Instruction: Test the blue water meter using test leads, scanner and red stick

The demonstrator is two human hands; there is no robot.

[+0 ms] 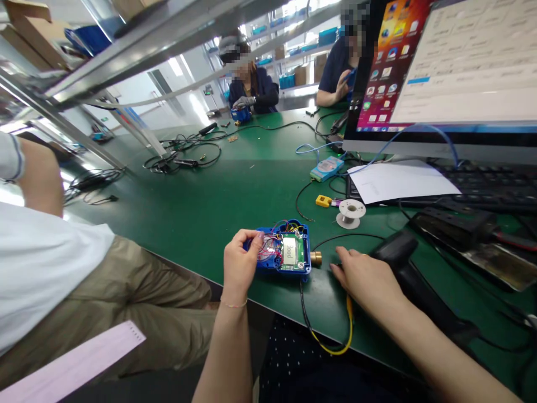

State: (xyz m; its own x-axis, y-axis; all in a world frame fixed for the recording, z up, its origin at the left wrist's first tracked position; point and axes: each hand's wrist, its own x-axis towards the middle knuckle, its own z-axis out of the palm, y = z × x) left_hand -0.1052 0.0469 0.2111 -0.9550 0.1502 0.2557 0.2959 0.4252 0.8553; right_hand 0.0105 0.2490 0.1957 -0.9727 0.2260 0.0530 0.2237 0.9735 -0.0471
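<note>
A blue plastic device (pixel 289 251) lies open on the green table (pixel 218 196), showing a green circuit board with a small display and red wires. A brass fitting (pixel 316 258) sticks out of its right side. My left hand (pixel 239 266) grips the device's left end. My right hand (pixel 363 274) rests flat on the table just right of the brass fitting, fingers together, holding nothing. A black and a yellow cable (pixel 331 347) run from under the device over the table's near edge.
A black handheld scanner (pixel 403 257) lies beside my right hand. Behind are a white empty spool (pixel 351 212), a yellow connector (pixel 323 200), a paper sheet (pixel 398 180), a keyboard, a monitor (pixel 453 73). A seated person in a white shirt (pixel 46 268) is at left; two people work at the far end.
</note>
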